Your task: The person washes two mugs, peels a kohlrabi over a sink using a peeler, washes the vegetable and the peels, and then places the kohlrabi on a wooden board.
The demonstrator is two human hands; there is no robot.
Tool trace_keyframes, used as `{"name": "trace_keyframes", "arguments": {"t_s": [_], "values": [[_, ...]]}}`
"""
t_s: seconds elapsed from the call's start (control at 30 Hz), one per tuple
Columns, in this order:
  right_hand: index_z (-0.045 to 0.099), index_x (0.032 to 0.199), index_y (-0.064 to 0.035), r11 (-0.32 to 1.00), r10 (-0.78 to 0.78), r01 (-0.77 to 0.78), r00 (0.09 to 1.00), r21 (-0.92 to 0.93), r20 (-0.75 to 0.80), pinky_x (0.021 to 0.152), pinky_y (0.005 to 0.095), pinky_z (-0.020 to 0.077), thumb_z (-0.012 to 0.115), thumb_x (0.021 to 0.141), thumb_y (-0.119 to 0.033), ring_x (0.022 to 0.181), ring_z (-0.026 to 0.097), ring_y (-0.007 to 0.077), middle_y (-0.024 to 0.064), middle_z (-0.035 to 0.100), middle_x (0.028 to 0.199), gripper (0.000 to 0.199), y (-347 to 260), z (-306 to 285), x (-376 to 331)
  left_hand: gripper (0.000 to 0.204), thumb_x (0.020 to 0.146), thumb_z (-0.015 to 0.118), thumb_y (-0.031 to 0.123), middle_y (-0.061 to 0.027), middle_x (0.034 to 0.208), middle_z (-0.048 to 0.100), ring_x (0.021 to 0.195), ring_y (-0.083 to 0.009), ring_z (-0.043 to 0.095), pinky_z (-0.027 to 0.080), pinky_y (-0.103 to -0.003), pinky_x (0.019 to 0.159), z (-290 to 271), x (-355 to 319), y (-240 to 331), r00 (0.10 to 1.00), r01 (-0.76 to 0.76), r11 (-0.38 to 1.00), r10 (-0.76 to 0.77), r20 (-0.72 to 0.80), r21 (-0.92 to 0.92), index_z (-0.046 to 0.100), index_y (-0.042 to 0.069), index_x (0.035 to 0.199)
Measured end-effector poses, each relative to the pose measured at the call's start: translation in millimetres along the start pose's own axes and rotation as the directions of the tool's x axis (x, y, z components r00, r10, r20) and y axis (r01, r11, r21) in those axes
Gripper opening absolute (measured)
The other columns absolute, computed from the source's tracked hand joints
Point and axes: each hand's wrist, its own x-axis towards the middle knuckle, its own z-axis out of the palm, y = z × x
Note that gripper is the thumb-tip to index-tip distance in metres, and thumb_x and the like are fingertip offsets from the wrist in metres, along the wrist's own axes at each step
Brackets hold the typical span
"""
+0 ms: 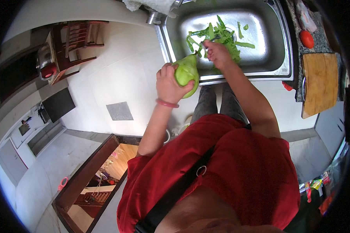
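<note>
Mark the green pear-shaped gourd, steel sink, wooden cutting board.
green pear-shaped gourd [187,72], head view, peeled flank.
steel sink [260,42], head view, bare basin floor.
wooden cutting board [320,83], head view, top face.

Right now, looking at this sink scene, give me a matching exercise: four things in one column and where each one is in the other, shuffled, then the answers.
Things:
1. green gourd
2. green peelings
3. wooden cutting board
4. red tomato

Places:
A. lying in the steel sink
B. on the counter just beyond the board
C. gripped in the left hand
D. on the counter right of the sink

Pairs: 1-C, 2-A, 3-D, 4-B
</note>
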Motion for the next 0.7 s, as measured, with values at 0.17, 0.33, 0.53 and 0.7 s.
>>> {"name": "trace_keyframes", "arguments": {"t_s": [0.17,0.33,0.53,0.7], "values": [[0.058,0.072,-0.0031,0.957,-0.006,0.087,0.959,-0.276,0.282,0.048,0.0209,0.0339,0.059,0.077,-0.018,0.050,0.038,0.0070,-0.0013,0.047,0.058,0.016,-3.8,58.5,-57.6,0.057,0.049,0.071,0.034,-0.0131,0.093,0.050,0.085,-0.0300,0.048,0.037,-0.037,0.078,-0.5,2.1,2.7,1.000,-0.007,0.999,0.006,-0.002,-0.034,0.048,0.002,0.090],[0.058,0.066,0.0007,0.915,-0.089,0.128,0.989,-0.382,0.119,0.053,0.0276,0.0376,0.064,0.070,-0.018,0.057,0.046,0.0131,0.0052,0.055,0.064,0.020,15.9,44.5,-13.0,0.061,0.051,0.072,0.031,-0.0147,0.096,0.051,0.090,-0.0318,0.047,0.040,-0.038,0.078,-1.7,3.9,5.6,0.999,-0.006,1.000,0.006,0.034,-0.013,0.044,0.001,0.097],[0.059,0.071,-0.0006,0.564,-0.422,0.384,0.895,-0.731,0.145,0.057,0.0301,0.0385,0.061,0.073,-0.020,0.063,0.048,0.0143,0.0058,0.055,0.068,0.019,24.5,40.1,-7.8,0.059,0.051,0.072,0.030,-0.0144,0.094,0.052,0.089,-0.0318,0.048,0.041,-0.038,0.077,-2.0,1.3,2.1,0.999,0.025,1.000,-0.024,0.031,-0.014,0.046,0.002,0.096],[0.059,0.075,-0.0037,0.872,-0.364,0.303,0.927,-0.385,-0.093,0.056,0.0292,0.0409,0.057,0.077,-0.025,0.063,0.049,0.0152,0.0029,0.053,0.066,0.022,-18.9,-21.9,28.2,0.059,0.052,0.072,0.032,-0.0143,0.093,0.052,0.088,-0.0317,0.048,0.041,-0.038,0.076,-3.7,0.0,-1.6,1.000,0.007,1.000,-0.007,0.003,-0.005,0.046,0.002,0.096]]}}
